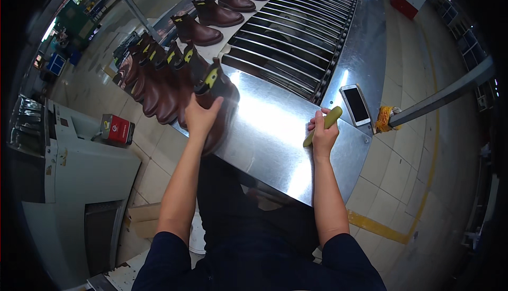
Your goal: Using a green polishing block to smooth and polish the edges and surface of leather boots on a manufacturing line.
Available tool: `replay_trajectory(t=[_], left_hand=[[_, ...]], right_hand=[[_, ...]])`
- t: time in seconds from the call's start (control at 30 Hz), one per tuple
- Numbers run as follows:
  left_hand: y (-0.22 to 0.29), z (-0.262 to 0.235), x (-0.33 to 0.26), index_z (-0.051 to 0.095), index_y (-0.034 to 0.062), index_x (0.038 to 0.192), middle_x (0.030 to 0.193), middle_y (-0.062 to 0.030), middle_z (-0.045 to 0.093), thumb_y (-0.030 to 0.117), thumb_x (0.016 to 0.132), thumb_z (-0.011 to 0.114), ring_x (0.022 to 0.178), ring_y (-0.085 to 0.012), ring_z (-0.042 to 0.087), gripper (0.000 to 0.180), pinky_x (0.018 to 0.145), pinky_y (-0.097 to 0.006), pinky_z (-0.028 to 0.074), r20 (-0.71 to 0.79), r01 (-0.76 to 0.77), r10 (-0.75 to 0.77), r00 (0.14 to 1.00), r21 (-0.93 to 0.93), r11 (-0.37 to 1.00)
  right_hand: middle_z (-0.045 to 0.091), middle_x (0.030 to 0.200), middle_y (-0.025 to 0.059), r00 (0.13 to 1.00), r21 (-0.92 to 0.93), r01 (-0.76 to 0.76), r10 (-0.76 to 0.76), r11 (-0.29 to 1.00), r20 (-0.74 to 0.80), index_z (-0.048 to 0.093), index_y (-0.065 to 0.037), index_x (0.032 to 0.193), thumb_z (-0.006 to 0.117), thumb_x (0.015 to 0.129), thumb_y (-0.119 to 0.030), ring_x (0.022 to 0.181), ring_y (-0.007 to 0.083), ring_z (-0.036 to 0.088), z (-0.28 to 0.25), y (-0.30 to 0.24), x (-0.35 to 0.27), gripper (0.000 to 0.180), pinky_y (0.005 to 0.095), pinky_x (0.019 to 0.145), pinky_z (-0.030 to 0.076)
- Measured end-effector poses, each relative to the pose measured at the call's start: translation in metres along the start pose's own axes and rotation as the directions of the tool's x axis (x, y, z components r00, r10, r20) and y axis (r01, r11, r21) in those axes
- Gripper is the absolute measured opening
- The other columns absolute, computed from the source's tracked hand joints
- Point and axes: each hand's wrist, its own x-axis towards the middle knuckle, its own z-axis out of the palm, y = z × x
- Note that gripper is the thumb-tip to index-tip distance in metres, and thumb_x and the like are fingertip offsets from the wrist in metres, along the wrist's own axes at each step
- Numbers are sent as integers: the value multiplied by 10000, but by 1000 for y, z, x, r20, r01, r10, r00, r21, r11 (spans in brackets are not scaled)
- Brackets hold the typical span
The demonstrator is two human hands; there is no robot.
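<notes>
My left hand [202,115] is closed around a dark brown ankle boot [225,108] with a yellow-green patch near its top. The boot is slightly blurred and stands at the left part of the shiny metal table [270,116]. My right hand [324,136] grips an olive-green, rounded, stick-like tool [332,116] above the table's right part. Its thick end rises past my fingers; the exact kind of tool cannot be made out. Close beside the held boot, several similar brown boots [166,98] are packed in a row on the left.
A roller conveyor [293,34] runs away from the table, with more brown boots [217,13] lined along its left side. A white phone [355,105] lies at the table's right. Beyond it slants a metal post [444,95]. A grey machine [79,169] carrying a red box [117,129] stands left.
</notes>
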Motion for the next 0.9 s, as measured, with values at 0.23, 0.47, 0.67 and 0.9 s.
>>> replay_trajectory(t=[0.23, 0.47, 0.67, 0.9], left_hand=[[39, -9, -57, 669, 20, 1223, 1114, -179, 748, 321, 760, 892, 1046, -297, 733, 595, 901, -372, 557, 453, -63, 156, 878, -215, 975], [64, 5, -75, 638, -5, 1245, 1128, -147, 734, 289, 772, 917, 1015, -224, 720, 622, 891, -349, 560, 548, 13, 177, 818, -324, 946], [71, 26, -36, 600, -13, 1337, 1361, -204, 624, 581, 961, 623, 1334, -358, 558, 704, 1119, -420, 414, 688, 147, 533, 493, -669, 729], [18, 142, 141, 439, -25, 1478, 1318, -198, 592, 293, 893, 797, 1256, -274, 569, 756, 1078, -375, 417, 146, 118, -44, 988, -550, 827]], right_hand=[[642, 791, 76, 999, -8, 14, -14, 1000, 43, 589, 28, 1205, 667, 995, -207, 637, 131, 623, -3, -2, 0, 324, 267, 596, 512], [655, 814, 78, 999, -36, 2, -1, 999, 34, 590, 30, 1219, 672, 993, -237, 653, 124, 623, -6, -1, 3, 360, 258, 615, 515], [657, 835, 78, 998, 34, -61, 59, 998, 36, 580, 35, 1238, 667, 995, -227, 688, 129, 636, -9, -2, -1, 368, 263, 645, 521], [679, 818, 73, 998, -26, -60, 59, 998, -28, 605, 70, 1178, 661, 970, -123, 704, 124, 637, -4, 4, -4, 289, 264, 707, 525]])
